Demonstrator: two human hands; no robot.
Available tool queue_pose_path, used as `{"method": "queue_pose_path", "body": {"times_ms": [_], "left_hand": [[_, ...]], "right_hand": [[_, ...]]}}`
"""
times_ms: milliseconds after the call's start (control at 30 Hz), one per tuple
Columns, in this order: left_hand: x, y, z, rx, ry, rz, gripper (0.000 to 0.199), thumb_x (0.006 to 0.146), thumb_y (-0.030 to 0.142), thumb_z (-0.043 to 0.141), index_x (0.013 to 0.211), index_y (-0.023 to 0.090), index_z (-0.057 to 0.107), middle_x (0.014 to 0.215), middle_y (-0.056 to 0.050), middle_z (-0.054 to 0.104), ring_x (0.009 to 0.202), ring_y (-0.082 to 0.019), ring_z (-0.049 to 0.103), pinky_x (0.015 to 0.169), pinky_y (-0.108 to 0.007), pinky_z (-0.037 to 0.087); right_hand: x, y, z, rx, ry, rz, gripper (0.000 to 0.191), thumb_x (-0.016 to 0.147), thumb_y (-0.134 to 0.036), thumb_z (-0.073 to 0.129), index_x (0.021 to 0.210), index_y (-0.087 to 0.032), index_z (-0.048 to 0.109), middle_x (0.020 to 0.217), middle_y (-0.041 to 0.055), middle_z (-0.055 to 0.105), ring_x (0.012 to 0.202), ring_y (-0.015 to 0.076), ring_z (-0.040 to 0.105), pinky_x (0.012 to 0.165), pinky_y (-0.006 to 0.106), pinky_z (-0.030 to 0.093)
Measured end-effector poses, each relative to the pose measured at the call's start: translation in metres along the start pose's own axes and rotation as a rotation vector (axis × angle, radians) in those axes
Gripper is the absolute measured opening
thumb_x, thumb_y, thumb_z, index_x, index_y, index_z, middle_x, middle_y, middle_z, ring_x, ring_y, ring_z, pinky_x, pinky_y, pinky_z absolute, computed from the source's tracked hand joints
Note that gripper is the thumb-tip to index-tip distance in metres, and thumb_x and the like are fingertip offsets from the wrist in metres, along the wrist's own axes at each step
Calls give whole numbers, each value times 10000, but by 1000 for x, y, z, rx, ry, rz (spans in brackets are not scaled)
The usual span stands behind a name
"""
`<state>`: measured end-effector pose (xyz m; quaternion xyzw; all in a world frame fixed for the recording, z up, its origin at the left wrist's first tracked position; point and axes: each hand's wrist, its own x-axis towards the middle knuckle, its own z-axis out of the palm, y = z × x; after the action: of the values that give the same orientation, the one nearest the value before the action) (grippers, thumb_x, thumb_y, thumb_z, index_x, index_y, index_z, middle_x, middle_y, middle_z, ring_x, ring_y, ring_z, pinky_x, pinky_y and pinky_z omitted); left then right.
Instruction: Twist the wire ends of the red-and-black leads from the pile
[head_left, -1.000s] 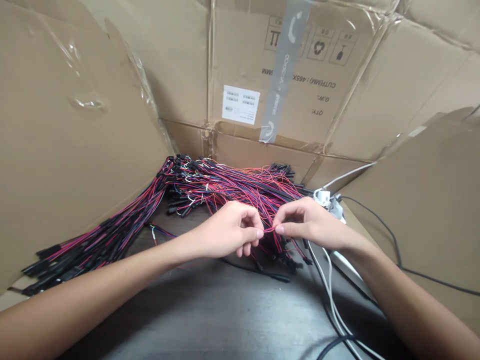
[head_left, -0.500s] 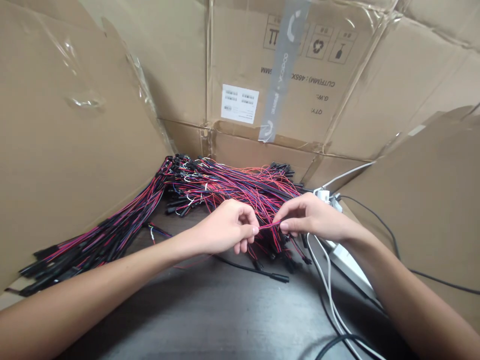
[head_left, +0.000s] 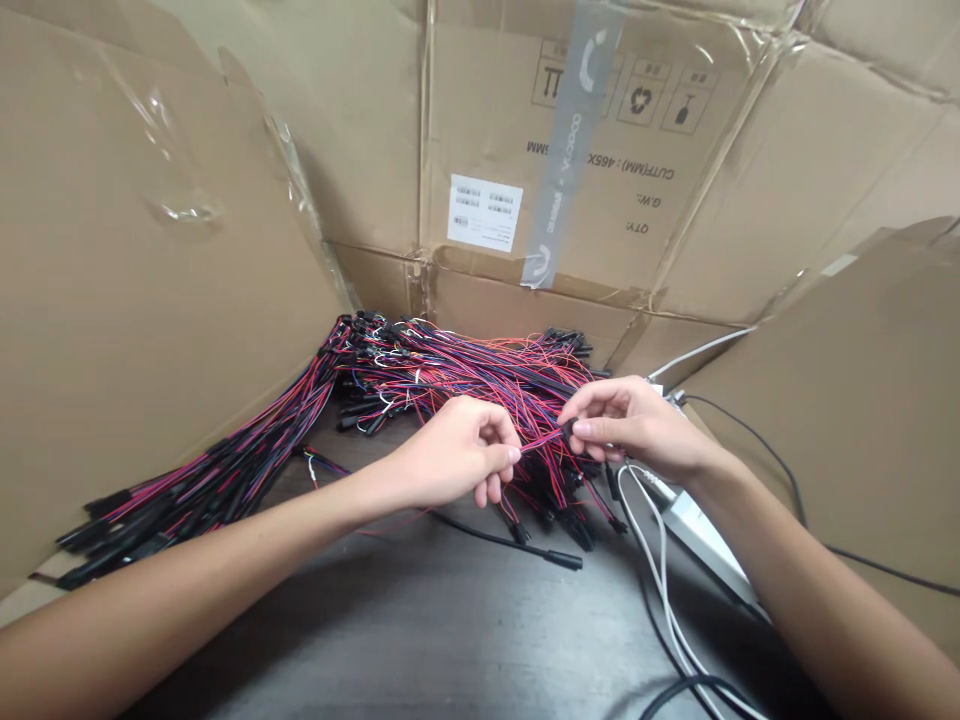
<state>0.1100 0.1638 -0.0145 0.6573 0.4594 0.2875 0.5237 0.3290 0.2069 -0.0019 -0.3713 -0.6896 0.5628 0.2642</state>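
Note:
My left hand (head_left: 457, 455) and my right hand (head_left: 630, 420) pinch the two ends of a short stretch of thin red and blue wire (head_left: 541, 440), held taut between the fingertips above a dark table (head_left: 450, 630). My right fingertips close on a small black connector at the wire's end. Just behind and under both hands lies a big pile of red, blue and black wires with black connectors (head_left: 457, 375). A second bundle of the same wires (head_left: 202, 480) runs to the left along the cardboard.
Cardboard box walls (head_left: 570, 150) stand at the back, left and right. White and black cables (head_left: 664, 600) run down the table at the right, past a white power strip (head_left: 697, 535). A single black lead (head_left: 517, 545) lies in front of the pile.
My right hand has slid rightward and up along the wire, so the stretch between my fingertips has grown longer. My left hand has stayed nearly in place.

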Motion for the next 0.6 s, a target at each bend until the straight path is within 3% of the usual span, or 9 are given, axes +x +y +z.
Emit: {"method": "queue_pose_path", "body": {"times_ms": [600], "left_hand": [[0, -2, 1, -22, 76, 0, 142, 796, 101, 531, 659, 134, 519, 528, 9, 600, 426, -92, 586, 424, -195, 483]], "right_hand": [[5, 6, -16, 0, 71, -10, 241, 678, -284, 773, 820, -113, 677, 618, 42, 670, 442, 60, 494, 375, 165, 331]]}}
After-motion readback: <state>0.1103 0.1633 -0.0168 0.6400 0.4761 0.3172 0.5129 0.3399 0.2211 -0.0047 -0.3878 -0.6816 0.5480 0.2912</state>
